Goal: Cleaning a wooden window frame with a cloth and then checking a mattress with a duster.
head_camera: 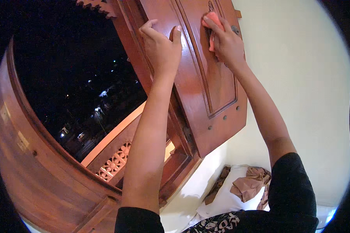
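Note:
My right hand presses a coral-pink cloth against the recessed panel of a varnished wooden window shutter. The cloth lies bunched under my fingers, near a dark metal fitting at the shutter's outer edge. My left hand is raised in front of the shutter's hinge side, beside the wooden window frame. Its thumb stands apart from the bent fingers, and nothing shows between them. Whether those fingertips touch the wood is hard to tell.
At left, another wooden leaf curves along the picture's rim. Beyond the opening are a carved balustrade and distant lights in the dark. A pale wall stands behind the shutter. Below lie a white pillow and crumpled brown fabric.

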Tool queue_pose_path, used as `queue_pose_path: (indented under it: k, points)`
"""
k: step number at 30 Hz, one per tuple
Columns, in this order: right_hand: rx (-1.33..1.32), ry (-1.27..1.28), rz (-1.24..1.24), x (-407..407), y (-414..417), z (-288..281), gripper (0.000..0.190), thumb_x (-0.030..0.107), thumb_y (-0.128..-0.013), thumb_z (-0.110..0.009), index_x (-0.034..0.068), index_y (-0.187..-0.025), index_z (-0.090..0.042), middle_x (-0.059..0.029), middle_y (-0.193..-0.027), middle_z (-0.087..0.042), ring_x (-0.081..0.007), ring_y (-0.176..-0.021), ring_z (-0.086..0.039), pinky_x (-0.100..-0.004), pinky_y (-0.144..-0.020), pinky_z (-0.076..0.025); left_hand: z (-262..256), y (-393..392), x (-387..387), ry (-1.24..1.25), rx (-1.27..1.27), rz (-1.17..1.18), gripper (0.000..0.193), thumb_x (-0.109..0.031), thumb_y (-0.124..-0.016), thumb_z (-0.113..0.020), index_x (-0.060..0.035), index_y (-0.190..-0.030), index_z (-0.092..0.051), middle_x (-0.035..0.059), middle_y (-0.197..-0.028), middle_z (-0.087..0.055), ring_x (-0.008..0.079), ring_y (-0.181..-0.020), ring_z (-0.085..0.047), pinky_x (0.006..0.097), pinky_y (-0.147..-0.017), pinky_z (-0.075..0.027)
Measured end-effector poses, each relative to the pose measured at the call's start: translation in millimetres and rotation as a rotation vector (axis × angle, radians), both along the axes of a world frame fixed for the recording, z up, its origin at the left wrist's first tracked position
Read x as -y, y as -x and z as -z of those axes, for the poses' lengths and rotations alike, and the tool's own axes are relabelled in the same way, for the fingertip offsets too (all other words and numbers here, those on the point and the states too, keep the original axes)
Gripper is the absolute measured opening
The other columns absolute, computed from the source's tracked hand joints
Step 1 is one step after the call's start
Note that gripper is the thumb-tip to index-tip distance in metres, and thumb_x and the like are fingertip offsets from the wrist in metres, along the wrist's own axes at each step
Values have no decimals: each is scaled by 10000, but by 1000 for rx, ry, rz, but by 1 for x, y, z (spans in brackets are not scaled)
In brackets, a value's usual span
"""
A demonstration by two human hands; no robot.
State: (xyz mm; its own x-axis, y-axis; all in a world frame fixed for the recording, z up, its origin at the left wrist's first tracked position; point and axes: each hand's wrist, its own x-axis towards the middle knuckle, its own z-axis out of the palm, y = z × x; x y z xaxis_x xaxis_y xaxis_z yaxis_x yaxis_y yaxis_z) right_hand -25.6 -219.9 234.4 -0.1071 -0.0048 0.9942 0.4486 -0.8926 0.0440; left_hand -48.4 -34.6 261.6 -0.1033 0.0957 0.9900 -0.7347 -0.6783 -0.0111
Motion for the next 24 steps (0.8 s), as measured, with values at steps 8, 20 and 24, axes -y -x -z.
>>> queue_pose_path:
  k: [8, 20, 24]
  points:
    - [107, 64, -104, -20, -5, 12, 415, 114, -798, -560, 286, -1173, -603, -71, -1210, -561, -311, -796, -654, -412, -638, -532, 3, -2, -2, -11, 39, -8, 568, -236, -779, -720, 25, -1144, -371, 235, -1073, -459, 424, -1011, -504, 464, -867, -396]
    - [-214, -99, -407, -39, 19, 11, 407, 59, -772, -606, 217, -1147, -607, -133, -1169, -597, -289, -779, -655, -392, -651, -546, 0, 1, -1, -8, 3, -2, 564, -244, -780, -716, 40, -1127, -373, 231, -1072, -469, 407, -1026, -502, 457, -872, -390]
    - [15, 14, -130, -32, 20, 27, 332, 114, -825, -552, 214, -1130, -634, -105, -1203, -590, -272, -772, -662, -385, -656, -547, -1, 3, -1, -10, 5, -68, 564, -246, -779, -715, 37, -1128, -374, 229, -1066, -471, 407, -1025, -501, 455, -876, -390]
